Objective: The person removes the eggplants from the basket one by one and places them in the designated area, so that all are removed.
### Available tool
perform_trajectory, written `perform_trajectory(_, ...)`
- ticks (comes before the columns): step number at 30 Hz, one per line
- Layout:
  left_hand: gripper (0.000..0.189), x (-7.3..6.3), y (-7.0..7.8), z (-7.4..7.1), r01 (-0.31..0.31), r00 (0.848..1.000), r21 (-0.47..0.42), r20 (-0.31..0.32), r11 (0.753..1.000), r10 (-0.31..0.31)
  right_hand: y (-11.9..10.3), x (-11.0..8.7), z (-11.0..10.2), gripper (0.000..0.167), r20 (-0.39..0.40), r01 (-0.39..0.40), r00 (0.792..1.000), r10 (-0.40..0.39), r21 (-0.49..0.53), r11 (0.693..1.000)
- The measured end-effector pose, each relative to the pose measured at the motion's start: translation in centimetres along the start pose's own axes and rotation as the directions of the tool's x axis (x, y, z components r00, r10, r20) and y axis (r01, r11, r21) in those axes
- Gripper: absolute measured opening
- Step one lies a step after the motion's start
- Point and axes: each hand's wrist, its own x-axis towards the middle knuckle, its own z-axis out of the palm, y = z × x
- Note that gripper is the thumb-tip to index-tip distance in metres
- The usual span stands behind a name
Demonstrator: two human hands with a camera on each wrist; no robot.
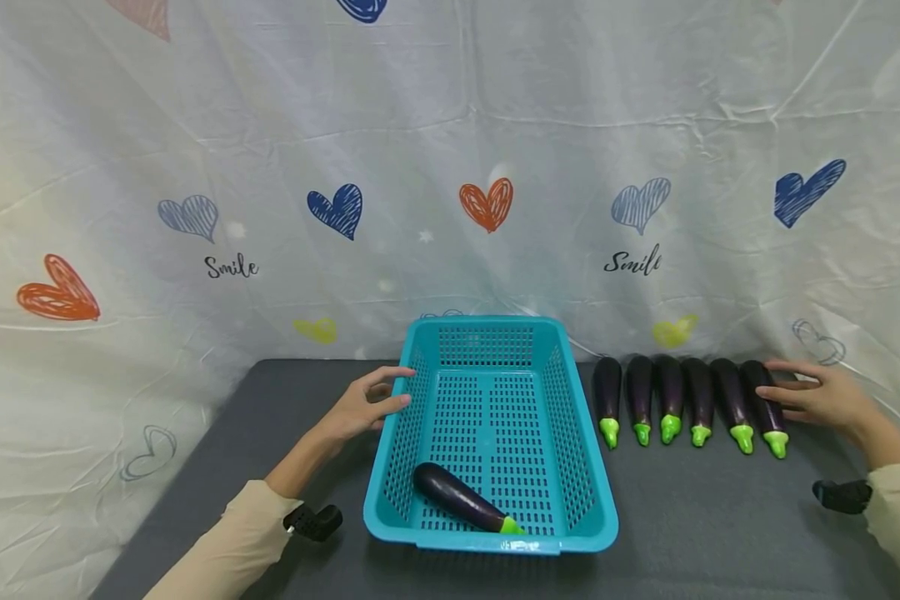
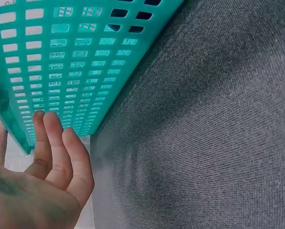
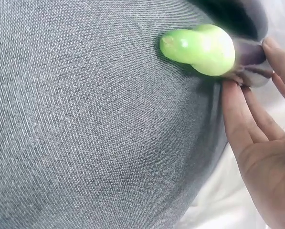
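At the left side of a turquoise plastic basket (image 1: 487,322), my left hand (image 1: 360,407) holds the rim, its thumb and index finger over the edge. The left wrist view has its other fingers (image 2: 58,157) bent beside the slotted outer wall (image 2: 42,62). A dark purple eggplant (image 1: 457,497) with a green stem end lies slanted inside the basket near the front. My right hand (image 1: 825,398) grips the rightmost eggplant (image 1: 771,419) of a row. In the right wrist view, thumb and fingers are on either side of its dark body, behind the green cap (image 3: 204,47).
Several more eggplants (image 1: 671,387) lie side by side right of the basket, green ends toward me. Everything rests on a dark grey cloth-covered table (image 1: 690,517). Behind it hangs a white curtain (image 1: 420,150) printed with hearts.
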Motion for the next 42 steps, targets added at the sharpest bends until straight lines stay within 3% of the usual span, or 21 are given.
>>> perform_trajectory(7,0.049,0.1,0.0,0.0,0.002,1.000,0.013,-0.001,1.000,-0.002,0.1,0.2,-0.3,0.030,0.027,-0.006,1.000,0.006,0.005,1.000)
perform_trajectory(11,0.050,0.0,0.0,-0.1,0.004,1.000,0.015,-0.003,1.000,-0.004,0.1,0.2,0.1,0.060,-0.024,0.018,0.999,-0.021,-0.089,0.996)
perform_trajectory(14,0.050,-0.1,0.0,-0.1,0.002,1.000,0.021,-0.006,1.000,-0.002,-0.1,0.1,0.3,0.072,-0.077,0.039,0.996,-0.051,-0.151,0.988)
perform_trajectory(21,0.050,-0.3,0.0,-0.1,-0.003,1.000,0.025,-0.012,1.000,0.004,-1.4,-0.3,-0.1,0.055,-0.095,0.128,0.986,-0.139,-0.111,0.986)
perform_trajectory(27,0.050,-0.3,0.2,0.0,0.004,1.000,0.018,-0.013,1.000,-0.004,-3.9,-0.2,0.8,0.061,-0.084,0.155,0.983,-0.166,-0.125,0.980)
perform_trajectory(33,0.051,-0.4,0.4,0.1,0.002,1.000,0.005,-0.008,1.000,-0.002,-6.4,-0.3,1.8,0.033,-0.032,0.228,0.974,-0.226,0.050,0.972)
perform_trajectory(42,0.049,-0.4,0.4,0.2,-0.012,1.000,0.023,-0.012,1.000,0.012,-10.2,0.1,6.0,0.032,0.034,0.339,0.937,-0.348,0.151,0.928)
